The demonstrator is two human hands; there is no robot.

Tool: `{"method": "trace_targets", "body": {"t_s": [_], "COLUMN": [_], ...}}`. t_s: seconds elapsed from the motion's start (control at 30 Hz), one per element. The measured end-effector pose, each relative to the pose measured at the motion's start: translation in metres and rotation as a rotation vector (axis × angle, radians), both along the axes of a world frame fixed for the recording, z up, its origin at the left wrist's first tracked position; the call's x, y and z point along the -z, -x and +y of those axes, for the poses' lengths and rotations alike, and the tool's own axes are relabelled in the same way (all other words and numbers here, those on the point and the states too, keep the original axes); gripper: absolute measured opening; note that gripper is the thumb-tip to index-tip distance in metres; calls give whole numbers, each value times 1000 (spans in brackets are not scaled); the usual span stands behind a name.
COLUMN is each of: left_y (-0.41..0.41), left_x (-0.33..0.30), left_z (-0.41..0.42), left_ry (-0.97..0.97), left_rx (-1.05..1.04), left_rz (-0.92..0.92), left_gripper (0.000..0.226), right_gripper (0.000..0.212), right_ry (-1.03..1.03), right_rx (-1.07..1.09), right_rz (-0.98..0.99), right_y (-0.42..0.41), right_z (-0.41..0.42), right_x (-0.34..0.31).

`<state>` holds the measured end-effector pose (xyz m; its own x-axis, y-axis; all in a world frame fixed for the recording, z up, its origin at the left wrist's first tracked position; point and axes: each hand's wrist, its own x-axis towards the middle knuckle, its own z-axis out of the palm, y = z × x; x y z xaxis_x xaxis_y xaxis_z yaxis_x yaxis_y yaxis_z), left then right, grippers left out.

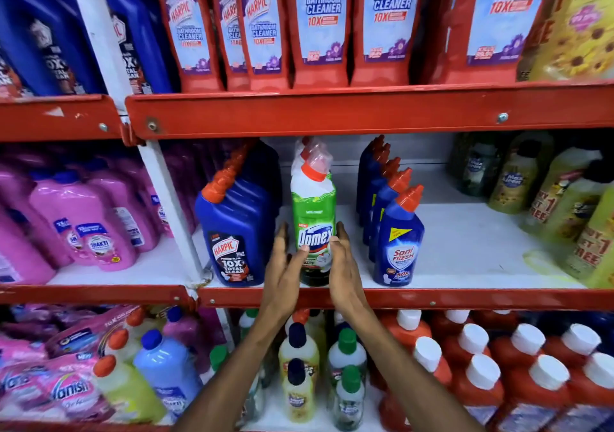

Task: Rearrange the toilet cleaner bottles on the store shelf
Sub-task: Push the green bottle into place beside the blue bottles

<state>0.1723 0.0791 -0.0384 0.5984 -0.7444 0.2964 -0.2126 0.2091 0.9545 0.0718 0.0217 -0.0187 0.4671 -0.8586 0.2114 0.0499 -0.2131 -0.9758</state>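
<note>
On the middle shelf (465,249), a green and white Domex bottle (314,212) with a red cap stands at the front of a short row of the same bottles. My right hand (344,265) wraps its right side, with the thumb on the label. My left hand (284,265) is at its left side with fingers spread, and its thumb touches the bottle's front. A row of dark blue Harpic bottles (236,232) stands to the left. To the right is a row of blue Sani Fresh bottles (398,239).
Bare white shelf lies right of the Sani Fresh row, up to the yellow-green bottles (564,205). Red Harpic bathroom cleaner bottles (319,26) fill the shelf above. Pink bottles (83,219) stand left of the white upright (169,199). Below are small capped bottles (299,358) and orange bottles (481,365).
</note>
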Motion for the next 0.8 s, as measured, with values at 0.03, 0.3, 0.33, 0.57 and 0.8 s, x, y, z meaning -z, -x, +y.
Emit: {"method": "trace_targets", "body": {"t_s": [0.03,0.3,0.33,0.57,0.8], "left_y": [1,4,5,7,7], "left_x": [-2,-2,-2,1,-4], "left_z": [-3,-7,-7,-10,3], "left_ry": [-9,35,38,-4,-32], "left_rx": [36,127,123,117,91], "left_rz": [28,68,58,16,-89], "left_gripper": [68,57,63,75,79], "right_gripper": [74,41,44,44,55], "right_ry": [-20,-38,-40,-70,-20], "right_rx": [2,34,34,35,192], "right_rz": [-18,-42,-48,-86,-77], "right_y": [-5,-12,-13,-15,-15], "right_z": [-2,-11,-10,-11,-4], "right_x": [2,12,12,12,15]}}
